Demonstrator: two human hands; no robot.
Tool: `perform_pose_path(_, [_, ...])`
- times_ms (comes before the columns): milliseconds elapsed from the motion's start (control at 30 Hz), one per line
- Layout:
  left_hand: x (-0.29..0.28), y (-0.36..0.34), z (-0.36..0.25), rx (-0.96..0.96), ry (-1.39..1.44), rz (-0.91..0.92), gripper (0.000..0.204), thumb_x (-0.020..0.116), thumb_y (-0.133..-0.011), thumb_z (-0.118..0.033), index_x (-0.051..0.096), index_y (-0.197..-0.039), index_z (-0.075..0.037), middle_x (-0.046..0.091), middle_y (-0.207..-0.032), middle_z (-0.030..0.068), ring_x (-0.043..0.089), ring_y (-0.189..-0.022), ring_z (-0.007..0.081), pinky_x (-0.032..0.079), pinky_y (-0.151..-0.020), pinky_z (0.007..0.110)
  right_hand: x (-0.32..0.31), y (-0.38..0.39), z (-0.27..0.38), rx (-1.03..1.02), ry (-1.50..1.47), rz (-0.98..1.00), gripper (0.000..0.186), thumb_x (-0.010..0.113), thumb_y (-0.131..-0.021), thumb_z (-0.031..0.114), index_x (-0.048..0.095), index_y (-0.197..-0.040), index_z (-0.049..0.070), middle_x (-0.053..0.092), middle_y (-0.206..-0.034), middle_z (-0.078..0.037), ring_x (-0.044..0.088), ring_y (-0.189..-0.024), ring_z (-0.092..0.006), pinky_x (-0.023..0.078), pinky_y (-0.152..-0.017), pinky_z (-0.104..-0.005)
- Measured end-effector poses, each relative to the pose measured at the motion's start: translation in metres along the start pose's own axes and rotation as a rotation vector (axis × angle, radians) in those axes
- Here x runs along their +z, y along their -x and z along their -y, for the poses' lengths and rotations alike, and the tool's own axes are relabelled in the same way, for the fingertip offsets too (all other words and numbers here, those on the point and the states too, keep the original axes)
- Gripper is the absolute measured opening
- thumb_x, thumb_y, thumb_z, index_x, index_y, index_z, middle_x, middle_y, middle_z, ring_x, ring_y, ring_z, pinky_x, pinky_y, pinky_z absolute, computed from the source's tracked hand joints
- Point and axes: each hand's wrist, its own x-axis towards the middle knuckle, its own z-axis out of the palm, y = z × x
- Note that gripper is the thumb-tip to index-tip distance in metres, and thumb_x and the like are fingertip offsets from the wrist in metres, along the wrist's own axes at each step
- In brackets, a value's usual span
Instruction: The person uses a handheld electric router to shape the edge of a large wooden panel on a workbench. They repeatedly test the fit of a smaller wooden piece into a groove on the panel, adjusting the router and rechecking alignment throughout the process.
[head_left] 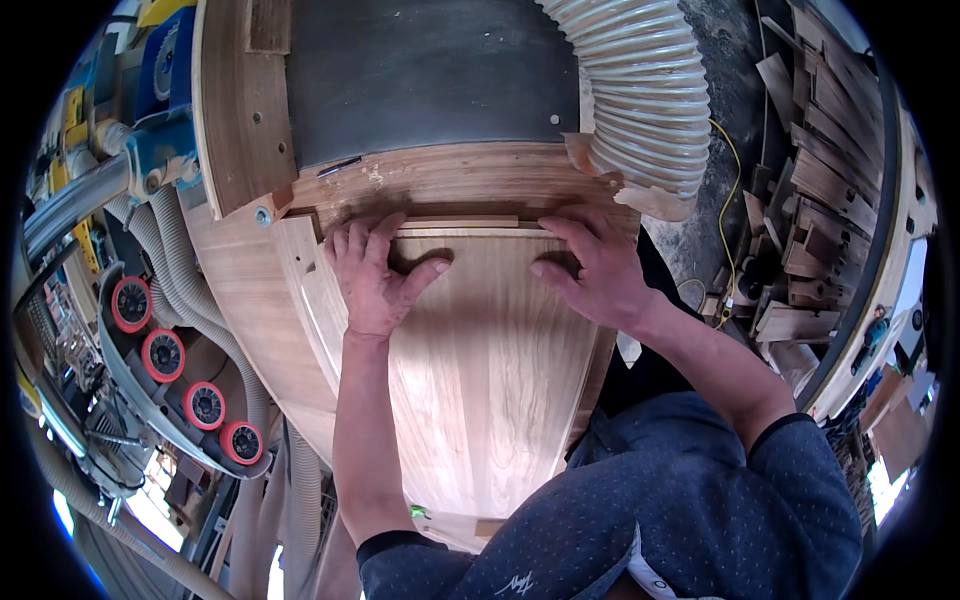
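A broad, pale wooden panel (480, 340) with a raised middle field lies in front of me on the bench. Along its far edge runs a thin wooden strip (460, 222). My left hand (375, 272) grips the far left part of the panel, fingers bent over the edge and thumb spread across the top. At the far right, my right hand (598, 265) takes hold of the same edge, its index finger along the strip's end and its thumb on the panel face. The undersides of both sets of fingers are hidden.
Beyond the panel are a wooden ledge (470, 172) with a dark pen (339, 167) and a black flat surface (430, 75). A ribbed clear hose (645, 95) stands at the far right. Red-rimmed wheels (163, 355) line the left; wood offcuts (820, 190) pile up on the right.
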Motion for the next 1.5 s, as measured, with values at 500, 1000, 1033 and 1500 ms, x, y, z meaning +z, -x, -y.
perform_pose_path(500, [-0.002,-0.012,0.006,0.009,-0.128,0.059,0.081,0.083,-0.057,-0.077,0.068,-0.097,-0.008,0.066,-0.096,0.0091,0.058,-0.1,0.0318,0.039,-0.096,0.048,-0.005,-0.016,0.007,-0.039,0.012,0.083,0.036,0.077,-0.087,0.024,0.071,-0.118,0.007,0.063,-0.113,-0.01,0.067,-0.097,-0.0271,0.058,-0.078,-0.0391])
perform_pose_path(1000, [-0.007,-0.017,-0.001,-0.056,-0.036,0.091,0.079,0.083,-0.056,-0.076,0.071,-0.091,-0.006,0.068,-0.09,0.0063,0.062,-0.099,0.0296,0.036,-0.101,0.047,-0.001,-0.017,0.002,-0.104,-0.038,0.057,0.029,0.076,-0.089,0.015,0.071,-0.115,0.005,0.063,-0.108,-0.01,0.067,-0.095,-0.029,0.057,-0.076,-0.0389])
perform_pose_path(1033, [-0.007,-0.016,-0.001,-0.052,-0.036,0.079,0.079,0.083,-0.056,-0.076,0.071,-0.091,-0.006,0.068,-0.09,0.0062,0.062,-0.099,0.0294,0.036,-0.101,0.046,0.0,-0.017,0.002,-0.094,-0.045,0.061,0.028,0.075,-0.089,0.017,0.071,-0.114,0.006,0.063,-0.108,-0.009,0.066,-0.097,-0.0291,0.057,-0.078,-0.0398])
perform_pose_path(1500, [0.0,-0.007,0.002,-0.015,0.058,-0.033,0.072,0.088,-0.066,-0.061,0.069,-0.111,-0.008,0.067,-0.115,0.0144,0.058,-0.114,0.039,0.038,-0.105,0.054,-0.002,-0.01,0.01,0.011,-0.033,0.163,0.028,0.06,-0.099,0.027,0.071,-0.116,0.008,0.063,-0.126,-0.015,0.064,-0.113,-0.0359,0.053,-0.096,-0.0463])
